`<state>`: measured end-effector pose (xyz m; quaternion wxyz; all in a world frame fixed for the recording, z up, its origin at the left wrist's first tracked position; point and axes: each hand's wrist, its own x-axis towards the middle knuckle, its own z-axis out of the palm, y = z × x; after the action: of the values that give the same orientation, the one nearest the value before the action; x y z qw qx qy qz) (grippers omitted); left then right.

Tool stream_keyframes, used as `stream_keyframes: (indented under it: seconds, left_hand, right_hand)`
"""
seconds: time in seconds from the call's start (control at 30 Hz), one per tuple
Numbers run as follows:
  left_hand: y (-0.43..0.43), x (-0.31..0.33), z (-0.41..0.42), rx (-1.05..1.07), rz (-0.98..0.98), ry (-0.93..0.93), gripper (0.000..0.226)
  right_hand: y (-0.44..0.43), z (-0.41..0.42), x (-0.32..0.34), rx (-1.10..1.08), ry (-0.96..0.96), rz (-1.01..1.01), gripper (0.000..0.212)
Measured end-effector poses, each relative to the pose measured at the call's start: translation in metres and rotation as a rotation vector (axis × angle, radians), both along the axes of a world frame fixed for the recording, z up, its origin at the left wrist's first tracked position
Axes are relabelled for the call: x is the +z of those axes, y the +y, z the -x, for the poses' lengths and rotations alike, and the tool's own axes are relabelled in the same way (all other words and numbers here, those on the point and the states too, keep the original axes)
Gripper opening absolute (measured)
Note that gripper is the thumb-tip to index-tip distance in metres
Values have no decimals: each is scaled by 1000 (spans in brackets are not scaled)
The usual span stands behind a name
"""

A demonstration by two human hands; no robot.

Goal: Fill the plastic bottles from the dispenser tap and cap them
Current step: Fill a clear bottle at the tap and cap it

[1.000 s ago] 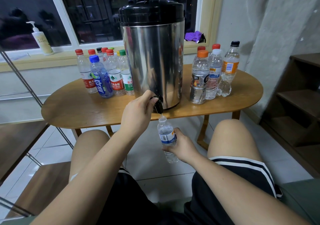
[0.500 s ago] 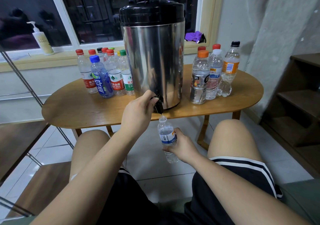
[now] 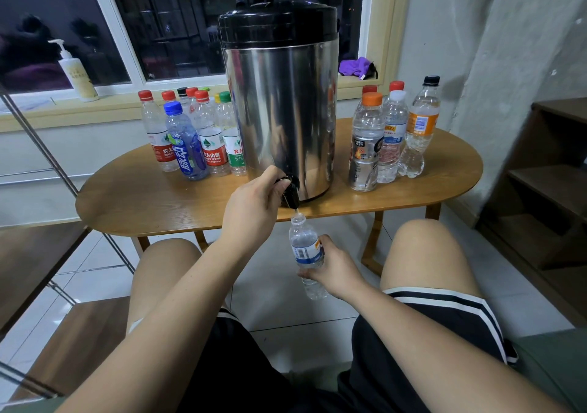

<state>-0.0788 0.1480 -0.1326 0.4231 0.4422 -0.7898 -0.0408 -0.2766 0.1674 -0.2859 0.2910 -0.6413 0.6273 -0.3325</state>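
Observation:
A steel dispenser [image 3: 279,108] with a black lid stands on the oval wooden table [image 3: 152,200]. My left hand [image 3: 254,203] grips the black tap [image 3: 290,190] at its base. Below the spout, my right hand [image 3: 330,266] holds a small uncapped clear bottle [image 3: 305,247] with a blue label, its mouth right under the tap. A thin stream of water runs into it. Several capped bottles [image 3: 190,136] stand left of the dispenser, and several more capped bottles [image 3: 390,133] stand to its right.
A pump bottle [image 3: 74,73] and a purple cloth [image 3: 355,66] lie on the windowsill. Dark wooden shelves [image 3: 552,184] stand at the right. A metal frame [image 3: 57,171] slants on the left. My bare knees flank the bottle above a tiled floor.

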Motion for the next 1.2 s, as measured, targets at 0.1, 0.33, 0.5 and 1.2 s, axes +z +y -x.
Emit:
stream_keyframes:
  seconds: [0.1, 0.33, 0.5, 1.2]
  left_hand:
    - [0, 0, 0, 0, -6, -3, 19]
    - [0, 0, 0, 1, -3, -6, 17]
    - [0, 0, 0, 3, 6, -7, 19]
    - [-1, 3, 0, 14, 14, -29, 19]
  right_hand:
    - [1, 0, 0, 6, -2, -2, 69]
    - [0, 0, 1, 10, -3, 4, 69]
    - [0, 1, -1, 5, -7, 7, 68]
    - [2, -2, 1, -4, -24, -9, 68]
